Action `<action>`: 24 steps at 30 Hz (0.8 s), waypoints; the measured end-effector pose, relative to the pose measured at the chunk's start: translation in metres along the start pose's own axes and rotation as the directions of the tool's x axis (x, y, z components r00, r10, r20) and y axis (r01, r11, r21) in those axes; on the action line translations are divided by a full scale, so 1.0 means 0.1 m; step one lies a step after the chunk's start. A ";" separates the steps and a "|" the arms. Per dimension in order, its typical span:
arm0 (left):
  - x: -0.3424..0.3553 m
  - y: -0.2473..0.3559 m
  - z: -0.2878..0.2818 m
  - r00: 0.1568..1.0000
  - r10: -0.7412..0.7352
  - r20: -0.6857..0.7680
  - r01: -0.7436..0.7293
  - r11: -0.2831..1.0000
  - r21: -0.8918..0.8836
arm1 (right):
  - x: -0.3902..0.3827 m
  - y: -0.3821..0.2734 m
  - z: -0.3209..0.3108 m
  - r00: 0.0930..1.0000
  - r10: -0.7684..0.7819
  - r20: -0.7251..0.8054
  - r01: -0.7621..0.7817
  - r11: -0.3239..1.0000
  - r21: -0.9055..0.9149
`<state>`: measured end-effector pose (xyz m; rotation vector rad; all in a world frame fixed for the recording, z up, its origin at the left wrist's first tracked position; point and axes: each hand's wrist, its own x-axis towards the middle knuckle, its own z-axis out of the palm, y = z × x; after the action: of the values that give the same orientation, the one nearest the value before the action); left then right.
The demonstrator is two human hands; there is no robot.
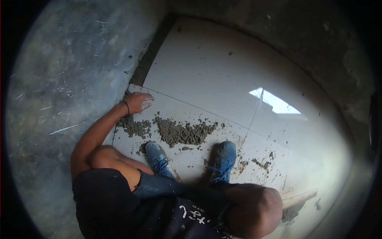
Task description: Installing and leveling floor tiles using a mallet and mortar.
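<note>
Beside the wall on the left, my left hand (139, 102) is at the edge of a pale floor tile (171, 106). Its fingers point to the right, with thumb and fingertips apart, and nothing shows between them. Pale dust marks the fingertips. Crumbly grey mortar (185, 132) lies in a heap on the tiles in front of my shoes, with a smaller patch (135, 126) just below my hand. My right hand does not show in the picture.
Large pale tiles (223, 59) stretch to the far wall. A dark gap (153, 55) runs between them and the grey left wall (75, 59). My blue shoes (226, 159) stand on the tiles among mortar crumbs. A mortar-smeared wooden piece (300, 198) lies beyond my right knee.
</note>
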<state>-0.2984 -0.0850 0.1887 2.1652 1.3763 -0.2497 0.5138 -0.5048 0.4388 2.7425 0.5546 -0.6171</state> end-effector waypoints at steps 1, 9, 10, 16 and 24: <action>-0.06 -0.02 0.05 0.999 -0.022 -0.047 0.018 0.997 -0.081 | 0.03 -0.30 -0.24 0.995 -0.096 0.031 0.095 0.995 0.035; -0.92 -0.04 0.01 0.974 -0.153 -0.167 0.110 0.963 -0.244 | 0.44 -4.83 0.47 0.558 -0.807 0.194 0.561 0.539 0.628; -1.07 -0.02 -0.05 0.951 -0.193 -0.241 0.131 0.959 -0.251 | 0.42 -5.57 0.70 0.390 -0.906 0.164 0.766 0.418 0.489; -2.03 0.05 -0.25 0.749 -0.582 -0.316 0.402 0.779 -0.482 | -0.21 -9.25 1.82 0.064 -0.977 0.202 0.887 0.149 0.436; -2.48 0.10 -0.11 0.699 -0.678 -0.228 0.532 0.705 -0.468 | -0.55 -11.08 2.38 -0.176 -0.984 0.035 0.966 -0.166 0.199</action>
<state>-0.4045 -0.2750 0.3097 1.4076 2.1690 0.2057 -0.0834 0.3813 0.0574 1.5132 2.7713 -1.1290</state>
